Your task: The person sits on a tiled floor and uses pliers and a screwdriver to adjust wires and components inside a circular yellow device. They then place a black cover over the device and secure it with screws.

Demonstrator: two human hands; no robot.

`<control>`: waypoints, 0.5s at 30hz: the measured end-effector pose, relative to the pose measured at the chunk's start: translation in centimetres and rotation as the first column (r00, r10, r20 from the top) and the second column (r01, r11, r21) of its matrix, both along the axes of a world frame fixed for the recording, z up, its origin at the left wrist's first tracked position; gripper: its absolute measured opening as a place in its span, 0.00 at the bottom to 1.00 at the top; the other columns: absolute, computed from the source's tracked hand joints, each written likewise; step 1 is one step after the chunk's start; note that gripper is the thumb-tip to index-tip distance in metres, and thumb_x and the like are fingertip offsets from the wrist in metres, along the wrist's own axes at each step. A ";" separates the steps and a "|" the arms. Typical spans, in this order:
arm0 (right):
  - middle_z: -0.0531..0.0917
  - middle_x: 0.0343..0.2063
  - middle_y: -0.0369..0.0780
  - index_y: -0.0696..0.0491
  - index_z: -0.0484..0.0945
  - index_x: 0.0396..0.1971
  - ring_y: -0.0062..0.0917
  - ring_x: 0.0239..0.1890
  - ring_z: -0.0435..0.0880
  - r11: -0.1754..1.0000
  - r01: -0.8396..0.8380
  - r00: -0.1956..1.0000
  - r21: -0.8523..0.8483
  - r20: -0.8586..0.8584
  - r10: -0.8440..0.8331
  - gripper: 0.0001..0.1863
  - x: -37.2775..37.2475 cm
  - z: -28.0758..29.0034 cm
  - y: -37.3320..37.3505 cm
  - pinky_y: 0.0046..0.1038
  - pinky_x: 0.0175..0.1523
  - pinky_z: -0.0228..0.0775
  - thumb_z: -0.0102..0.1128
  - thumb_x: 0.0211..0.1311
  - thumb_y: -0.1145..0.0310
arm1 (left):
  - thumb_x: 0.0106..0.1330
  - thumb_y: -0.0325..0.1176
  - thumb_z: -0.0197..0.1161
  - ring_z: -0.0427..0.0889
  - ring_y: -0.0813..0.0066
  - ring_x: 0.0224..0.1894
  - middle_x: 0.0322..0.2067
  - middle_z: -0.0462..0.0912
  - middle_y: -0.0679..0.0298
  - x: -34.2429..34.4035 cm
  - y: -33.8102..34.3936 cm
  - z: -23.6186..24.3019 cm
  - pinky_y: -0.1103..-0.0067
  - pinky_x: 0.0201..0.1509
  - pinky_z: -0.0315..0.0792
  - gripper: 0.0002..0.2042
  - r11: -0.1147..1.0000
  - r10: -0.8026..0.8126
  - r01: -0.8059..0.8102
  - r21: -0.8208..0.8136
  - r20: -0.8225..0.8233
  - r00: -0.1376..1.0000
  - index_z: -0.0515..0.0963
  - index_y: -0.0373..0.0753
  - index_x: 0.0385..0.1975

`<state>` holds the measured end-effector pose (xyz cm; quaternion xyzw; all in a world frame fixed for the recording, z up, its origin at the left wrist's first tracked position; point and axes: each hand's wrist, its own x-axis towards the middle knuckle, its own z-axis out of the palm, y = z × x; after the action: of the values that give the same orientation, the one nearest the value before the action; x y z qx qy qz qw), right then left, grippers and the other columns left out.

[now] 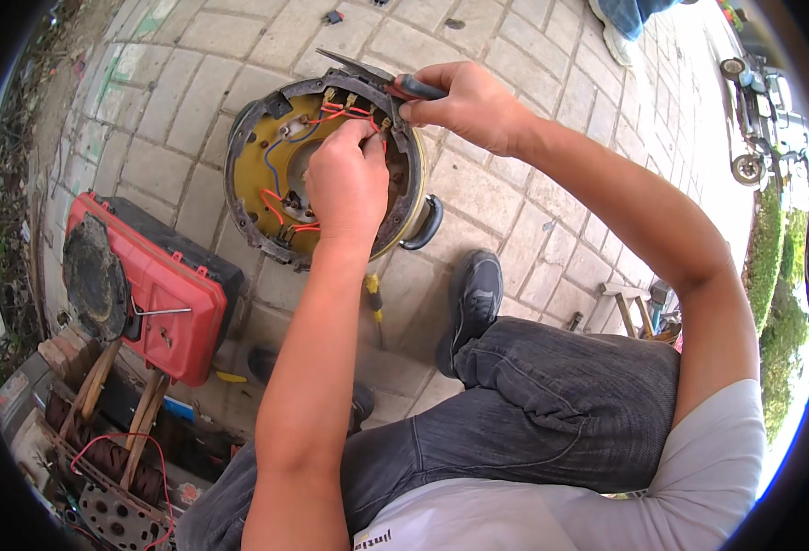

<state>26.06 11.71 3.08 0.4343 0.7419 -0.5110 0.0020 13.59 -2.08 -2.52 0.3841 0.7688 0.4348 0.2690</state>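
Note:
A round electrical appliance (262,156) lies on the paving with its yellow inside exposed, a dark rim around it and a black side handle (423,223). Red wires (271,204) and a blue wire (273,170) run inside. My left hand (349,174) reaches into it, fingers pinched on a red wire near the far right rim; the fingertips are partly hidden. My right hand (469,106) is closed around the dark handle of a tool with a flat, tapering blade (354,66), held over the far right rim. Whether it is a knife or scissors I cannot tell.
Left stands a red toolbox (179,308) with a blackened disc (96,275) and an L-shaped metal rod (161,312). A yellow-black screwdriver (373,296) lies near my shoe (476,298). Metal parts (115,519) fill the lower left. Another person's shoe (617,41) is top right.

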 end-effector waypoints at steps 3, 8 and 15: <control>0.84 0.33 0.36 0.62 0.84 0.45 0.18 0.38 0.78 0.999 0.022 0.999 -0.030 0.030 -0.021 0.21 0.0 0.6 -0.4 0.23 0.48 0.71 0.69 0.57 0.62 | 0.65 0.31 0.65 0.81 0.57 0.31 0.28 0.83 0.52 -1.0 0.1 0.4 0.68 0.37 0.74 0.08 0.996 -0.082 0.083 -0.028 0.048 0.996 0.83 0.33 0.36; 0.85 0.34 0.37 0.60 0.84 0.47 0.18 0.38 0.79 1.000 0.018 0.998 -0.023 0.058 -0.017 0.21 -1.1 1.4 -1.1 0.23 0.49 0.72 0.69 0.58 0.62 | 0.65 0.32 0.64 0.79 0.57 0.27 0.24 0.80 0.51 -3.3 -0.1 1.9 0.68 0.34 0.72 0.09 0.965 -0.187 0.211 -0.154 0.158 0.970 0.83 0.31 0.34; 0.86 0.31 0.49 0.59 0.85 0.41 0.31 0.34 0.84 0.994 0.004 0.999 0.106 0.049 -0.009 0.22 0.3 -0.5 -0.3 0.34 0.44 0.76 0.68 0.52 0.57 | 0.66 0.31 0.61 0.80 0.42 0.34 0.30 0.81 0.44 -1.3 0.8 1.7 0.64 0.41 0.74 0.08 0.978 -0.199 0.199 -0.067 -0.001 0.980 0.81 0.32 0.36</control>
<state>26.35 11.43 2.55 0.4486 0.7662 -0.4601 -0.0043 12.30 -1.29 -0.80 0.4518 0.7415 0.3785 0.3207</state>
